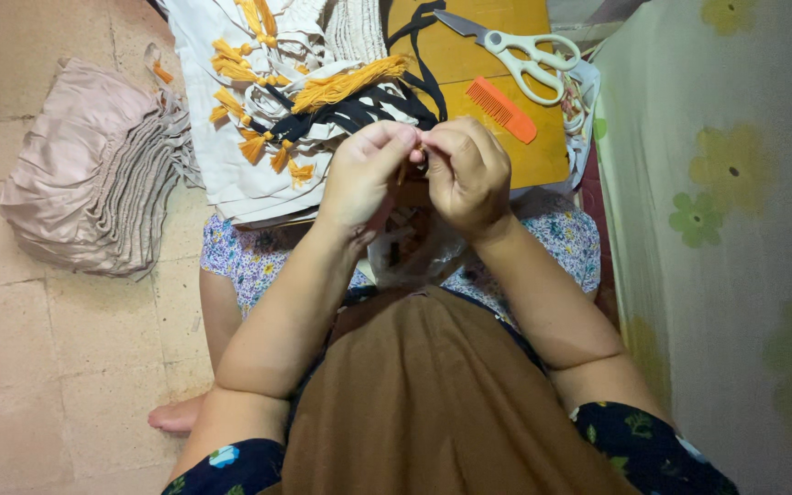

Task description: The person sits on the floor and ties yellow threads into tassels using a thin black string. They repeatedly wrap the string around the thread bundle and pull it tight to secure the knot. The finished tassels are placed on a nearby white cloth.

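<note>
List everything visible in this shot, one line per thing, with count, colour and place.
scissors: one, white handles, on the board, top right
comb: one, orange, on the board below the scissors
board: one, yellow-brown, top centre
tassels: several, orange-yellow, on the cream cloth
black straps: a few, among the tassels
cream cloth: pile, top centre-left
pink folded fabric: one stack, on the floor, left
left hand: pinching something small, centre
right hand: pinching beside it, fingertips meeting
</note>
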